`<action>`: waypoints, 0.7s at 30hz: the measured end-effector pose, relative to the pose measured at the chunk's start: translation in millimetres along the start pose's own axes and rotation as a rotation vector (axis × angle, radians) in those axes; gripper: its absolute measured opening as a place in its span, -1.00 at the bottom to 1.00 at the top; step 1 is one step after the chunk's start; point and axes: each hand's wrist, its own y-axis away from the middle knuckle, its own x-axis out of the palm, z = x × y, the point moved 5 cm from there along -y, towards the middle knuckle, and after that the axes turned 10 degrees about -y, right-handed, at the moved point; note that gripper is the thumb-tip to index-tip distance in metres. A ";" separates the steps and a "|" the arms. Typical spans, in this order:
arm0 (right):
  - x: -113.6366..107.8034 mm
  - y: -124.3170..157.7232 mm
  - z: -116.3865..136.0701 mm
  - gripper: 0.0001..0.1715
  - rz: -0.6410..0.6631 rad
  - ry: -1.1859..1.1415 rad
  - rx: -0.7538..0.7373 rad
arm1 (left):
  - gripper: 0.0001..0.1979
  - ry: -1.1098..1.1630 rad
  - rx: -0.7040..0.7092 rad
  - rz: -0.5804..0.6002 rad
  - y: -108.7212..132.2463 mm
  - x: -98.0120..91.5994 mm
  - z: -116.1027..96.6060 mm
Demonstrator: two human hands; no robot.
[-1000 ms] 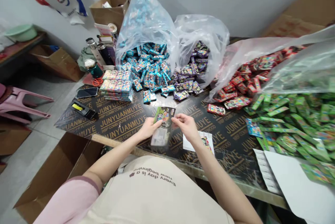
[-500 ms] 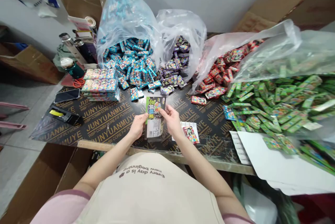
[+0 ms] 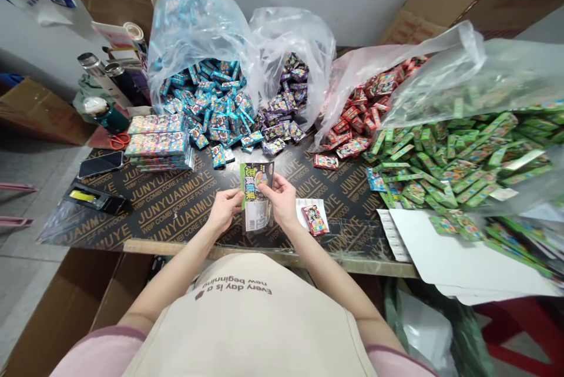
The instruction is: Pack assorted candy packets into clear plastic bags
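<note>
Both hands have changed their hold since a second ago: the left hand (image 3: 226,209) has moved off the front of the black-and-green packet (image 3: 254,206) to its left edge, and the right thumb, which was up at the right-hand corner, now lies across the printed front. The packet sits between the two hands, over the near part of the patterned table (image 3: 161,212), its long sides running away from the body. The left hand pinches its edge, fingertips and thumb close together; the right hand (image 3: 284,199) holds the other side, the thumb on the front and the fingers probably behind, though they are hard to make out. The lower end of the packet looks clear and shiny, with a pale printed panel; whether that end touches the table, I cannot tell.

Just to the right of the right wrist, a small red packet (image 3: 314,221) lies aslant on a white card (image 3: 320,203), touching neither hand. Beyond the hands, loose blue packs (image 3: 215,98), purple packs (image 3: 286,101) and red packs (image 3: 363,107) spill from clear bags, with green packs (image 3: 440,160) heaped to the right. A neat stack of boxes (image 3: 156,142) stands well to the left.
</note>
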 end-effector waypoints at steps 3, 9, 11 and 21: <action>2.3 1.4 -2.1 -0.54 0.005 -0.015 0.001 | -0.57 -0.016 -0.011 -0.031 -2.4 0.0 3.1; 14.0 7.4 -4.0 -0.60 0.046 0.078 -0.014 | -0.60 0.068 0.128 -0.260 -2.3 5.2 3.8; 15.1 6.3 -1.8 -0.57 0.060 0.081 -0.039 | -0.60 0.111 0.131 -0.277 0.1 6.7 2.8; 2.6 4.1 -1.3 -0.22 -0.134 0.051 -0.175 | -0.48 0.296 -0.183 0.266 12.1 30.0 12.4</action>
